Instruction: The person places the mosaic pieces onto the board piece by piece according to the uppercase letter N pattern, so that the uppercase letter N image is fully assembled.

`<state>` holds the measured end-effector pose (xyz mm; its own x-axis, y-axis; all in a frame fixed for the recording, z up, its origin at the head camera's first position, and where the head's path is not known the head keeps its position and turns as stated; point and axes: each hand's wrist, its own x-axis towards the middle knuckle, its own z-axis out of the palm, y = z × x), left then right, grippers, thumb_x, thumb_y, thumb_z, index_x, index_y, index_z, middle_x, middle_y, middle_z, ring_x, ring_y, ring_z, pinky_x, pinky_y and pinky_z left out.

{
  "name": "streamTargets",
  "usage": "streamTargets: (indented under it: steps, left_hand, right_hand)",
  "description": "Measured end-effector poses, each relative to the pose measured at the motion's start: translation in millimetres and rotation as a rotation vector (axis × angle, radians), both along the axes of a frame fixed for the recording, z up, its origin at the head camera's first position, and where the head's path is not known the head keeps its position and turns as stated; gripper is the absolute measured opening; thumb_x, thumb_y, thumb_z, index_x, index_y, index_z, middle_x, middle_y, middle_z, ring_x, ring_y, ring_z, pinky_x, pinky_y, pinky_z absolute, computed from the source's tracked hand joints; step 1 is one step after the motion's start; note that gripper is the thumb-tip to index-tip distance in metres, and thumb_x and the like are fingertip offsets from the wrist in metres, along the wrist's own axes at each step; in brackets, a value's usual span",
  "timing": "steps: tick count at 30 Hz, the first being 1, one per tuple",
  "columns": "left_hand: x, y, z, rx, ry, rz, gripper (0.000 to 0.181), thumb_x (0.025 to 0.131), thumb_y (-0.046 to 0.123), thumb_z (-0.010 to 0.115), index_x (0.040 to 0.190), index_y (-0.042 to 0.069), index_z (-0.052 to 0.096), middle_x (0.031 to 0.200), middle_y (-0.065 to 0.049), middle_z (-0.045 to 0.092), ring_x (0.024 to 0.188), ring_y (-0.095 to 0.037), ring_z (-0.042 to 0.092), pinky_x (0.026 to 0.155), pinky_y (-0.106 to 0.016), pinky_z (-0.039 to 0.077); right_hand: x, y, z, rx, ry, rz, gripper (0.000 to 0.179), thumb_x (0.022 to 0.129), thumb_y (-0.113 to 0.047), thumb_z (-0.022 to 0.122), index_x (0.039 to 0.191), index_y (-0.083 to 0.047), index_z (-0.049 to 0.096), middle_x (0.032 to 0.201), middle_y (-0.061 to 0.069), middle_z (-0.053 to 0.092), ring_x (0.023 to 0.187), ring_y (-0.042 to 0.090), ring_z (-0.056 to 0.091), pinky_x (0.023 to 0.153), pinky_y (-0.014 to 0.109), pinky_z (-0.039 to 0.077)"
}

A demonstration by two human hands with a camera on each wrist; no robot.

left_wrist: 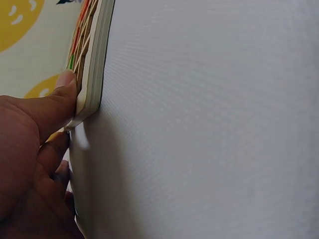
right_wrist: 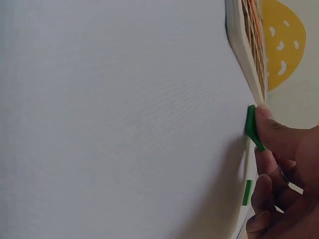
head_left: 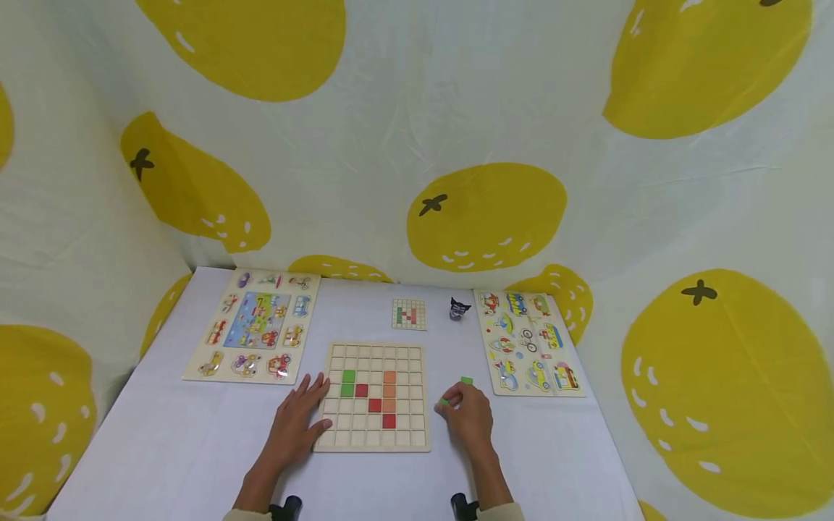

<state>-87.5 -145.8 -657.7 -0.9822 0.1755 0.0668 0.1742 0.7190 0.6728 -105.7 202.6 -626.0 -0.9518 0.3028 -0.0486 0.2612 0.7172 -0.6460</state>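
A wooden grid board (head_left: 339, 438) lies in the middle of the table in the head view. Green tiles (head_left: 348, 376), red tiles (head_left: 389, 421) and orange tiles (head_left: 389, 391) sit in some of its squares. My left hand (head_left: 296, 420) rests at the board's left edge with fingers spread, and its thumb (left_wrist: 62, 94) touches the rim in the left wrist view. Right of the board, my right hand (head_left: 468, 418) pinches a green square tile (right_wrist: 252, 127) between thumb and fingers. Another green tile (head_left: 466, 380) lies on the table just beyond that hand.
Behind the board lies a small pattern card (head_left: 409, 315) with coloured squares, beside a small dark crumpled object (head_left: 458, 310). Wooden picture puzzles flank it: a vehicle puzzle (head_left: 257, 325) at left and another puzzle (head_left: 529, 344) at right. A lemon-print curtain (head_left: 365, 181) stands behind the table.
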Motion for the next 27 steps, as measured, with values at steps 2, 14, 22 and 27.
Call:
streamTargets:
  steps: [2,14,22,27]
  left_hand:
    - [0.2,0.3,-0.6,0.003,0.030,0.002,0.085,0.088,0.019,0.085,0.162,0.014,0.045,0.172,-0.009,0.038,0.163,-0.044,0.025,0.128,-0.070,0.019]
    - [2.3,1.3,1.8,0.001,0.044,0.005,0.084,0.086,0.018,0.086,0.160,0.012,0.048,0.170,-0.011,0.041,0.161,-0.046,0.027,0.126,-0.071,0.021]
    - [1.2,1.1,4.7,-0.018,-0.015,-0.007,0.083,0.091,0.019,0.082,0.163,0.012,0.043,0.174,-0.009,0.034,0.164,-0.043,0.022,0.130,-0.067,0.016]
    - [0.1,0.5,3.2,-0.024,-0.021,-0.009,0.083,0.091,0.020,0.082,0.163,0.013,0.043,0.174,-0.009,0.034,0.164,-0.042,0.021,0.131,-0.067,0.016]
  right_hand:
    - [0.5,-1,3.1,-0.011,0.011,0.001,0.023,0.077,-0.013,0.094,0.085,-0.020,0.073,0.078,-0.003,0.064,0.073,0.015,0.055,0.064,0.028,0.040]
    - [7.0,-45,8.4,-0.211,0.105,0.112,0.017,0.085,-0.013,0.087,0.091,-0.023,0.075,0.076,-0.005,0.065,0.064,0.009,0.051,0.054,0.023,0.039]
    - [7.4,-99,9.0,-0.237,0.105,0.202,0.017,0.085,-0.015,0.089,0.090,-0.020,0.074,0.072,-0.009,0.067,0.065,0.004,0.052,0.058,0.021,0.040]
    - [0.5,-127,3.5,-0.215,0.125,0.233,0.017,0.082,-0.016,0.091,0.087,-0.020,0.075,0.065,-0.012,0.066,0.062,-0.001,0.053,0.059,0.020,0.041]
